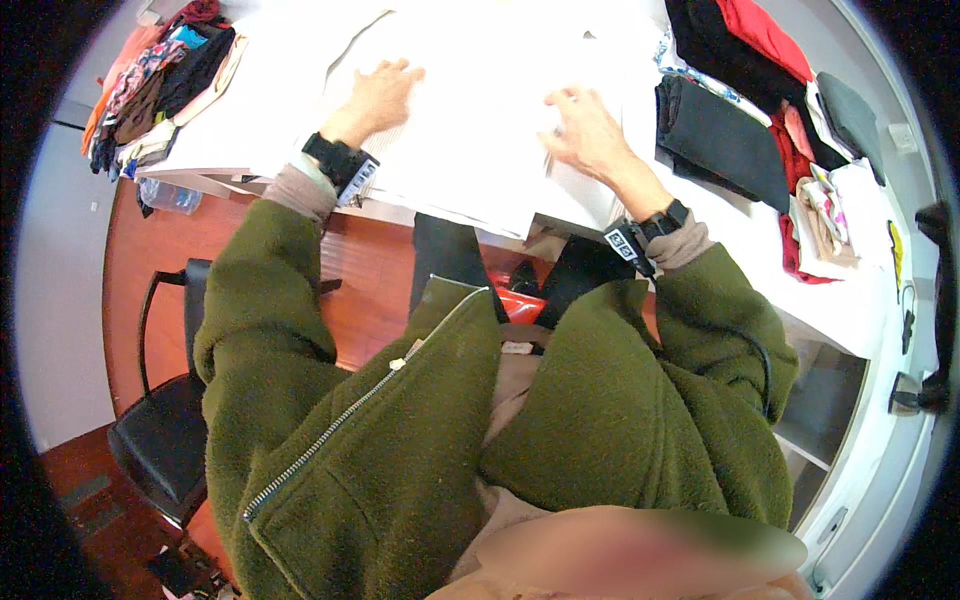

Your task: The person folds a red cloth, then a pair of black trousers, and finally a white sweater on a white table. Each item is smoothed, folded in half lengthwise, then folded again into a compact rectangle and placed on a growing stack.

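A white cloth (pixel 472 165), probably a garment, lies spread before me on the white table (pixel 277 90). Its lower edge hangs over the table's front, and strong glare hides most of its outline. My left hand (pixel 386 94) rests on its left part, palm down with the fingers spread. Over the right part is my right hand (pixel 589 135), its fingers bent and the thumb apart from them. Nothing shows in either hand, though glare blurs what lies under the right fingertips.
A heap of mixed clothes (pixel 157 82) lies at the table's left end. On the right are folded dark grey trousers (pixel 720 142), a red garment (pixel 765 37) and a pile of light clothes (pixel 832 217). A black chair (pixel 161 442) stands at left on the reddish floor (pixel 375 262).
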The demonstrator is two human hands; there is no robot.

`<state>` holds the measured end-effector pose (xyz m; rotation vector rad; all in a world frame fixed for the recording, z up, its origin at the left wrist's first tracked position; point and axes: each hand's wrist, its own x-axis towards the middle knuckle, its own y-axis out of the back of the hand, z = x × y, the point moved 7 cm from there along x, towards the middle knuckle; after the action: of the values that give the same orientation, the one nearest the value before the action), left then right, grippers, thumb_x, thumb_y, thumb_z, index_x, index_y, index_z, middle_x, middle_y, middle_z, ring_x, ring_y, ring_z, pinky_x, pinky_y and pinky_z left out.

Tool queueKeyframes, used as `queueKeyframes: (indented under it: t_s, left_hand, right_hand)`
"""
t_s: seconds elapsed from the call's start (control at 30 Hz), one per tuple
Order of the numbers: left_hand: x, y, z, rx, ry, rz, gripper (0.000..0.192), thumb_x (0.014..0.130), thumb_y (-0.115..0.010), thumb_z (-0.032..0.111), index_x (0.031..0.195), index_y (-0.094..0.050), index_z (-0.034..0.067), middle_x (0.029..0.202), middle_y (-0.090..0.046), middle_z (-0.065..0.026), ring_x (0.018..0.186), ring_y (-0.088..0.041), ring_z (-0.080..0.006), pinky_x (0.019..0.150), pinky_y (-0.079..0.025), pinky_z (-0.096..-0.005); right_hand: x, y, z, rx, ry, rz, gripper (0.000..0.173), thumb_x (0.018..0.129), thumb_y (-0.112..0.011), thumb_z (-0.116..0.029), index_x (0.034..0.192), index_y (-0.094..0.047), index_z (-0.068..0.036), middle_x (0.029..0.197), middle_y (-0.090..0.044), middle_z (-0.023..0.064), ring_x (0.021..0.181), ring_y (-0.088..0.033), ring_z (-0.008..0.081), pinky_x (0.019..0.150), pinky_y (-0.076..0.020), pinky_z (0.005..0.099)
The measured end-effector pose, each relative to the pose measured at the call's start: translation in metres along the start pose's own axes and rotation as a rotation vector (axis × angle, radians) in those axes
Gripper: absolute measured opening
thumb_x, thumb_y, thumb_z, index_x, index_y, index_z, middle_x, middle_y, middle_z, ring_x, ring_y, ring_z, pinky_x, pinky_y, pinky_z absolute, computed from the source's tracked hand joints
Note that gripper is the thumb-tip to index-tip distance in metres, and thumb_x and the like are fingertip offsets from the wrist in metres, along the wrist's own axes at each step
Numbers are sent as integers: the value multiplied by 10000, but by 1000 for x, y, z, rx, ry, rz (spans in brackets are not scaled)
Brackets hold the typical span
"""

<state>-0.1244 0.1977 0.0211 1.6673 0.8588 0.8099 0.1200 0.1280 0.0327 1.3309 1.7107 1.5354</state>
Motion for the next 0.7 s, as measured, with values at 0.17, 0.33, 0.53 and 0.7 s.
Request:
queueKeyframes:
  t_s: [0.17, 0.33, 0.53, 0.7]
  left_hand:
    - [-12, 34, 96, -501, -108, 200, 388, 850, -651, 386, 1066, -585, 71, 1025, -607, -159, 927, -620, -336, 790, -511, -421]
    - [-20, 45, 169, -610, -187, 100, 440, 821, -671, 451, 937, -579, 36, 894, -618, -156, 815, -631, -349, 711, -507, -437]
    - [-17, 38, 178, -675, -165, 48, 479, 819, -669, 483, 910, -580, 21, 860, -615, -164, 778, -623, -319, 694, -504, -414]
    - [-10, 25, 173, -1018, -80, -213, 514, 879, -616, 492, 1051, -605, 8, 949, -644, -121, 775, -613, -202, 699, -510, -358]
  right_hand:
    - [-41, 24, 33, -388, -274, -48, 427, 789, -684, -233, 1151, -552, -51, 1106, -565, 247, 1015, -573, 393, 826, -514, 439]
    - [-62, 17, 50, -481, -329, -97, 293, 809, -649, -170, 1027, -554, 1, 957, -624, 233, 864, -652, 376, 694, -561, 402]
    - [-61, 25, 50, -452, -233, 53, 102, 777, -602, -105, 823, -602, -15, 739, -652, 180, 733, -682, 329, 690, -560, 418]
    - [-49, 48, 43, -165, -301, 108, 196, 826, -590, -168, 874, -594, 22, 768, -648, 242, 745, -665, 391, 675, -540, 436]
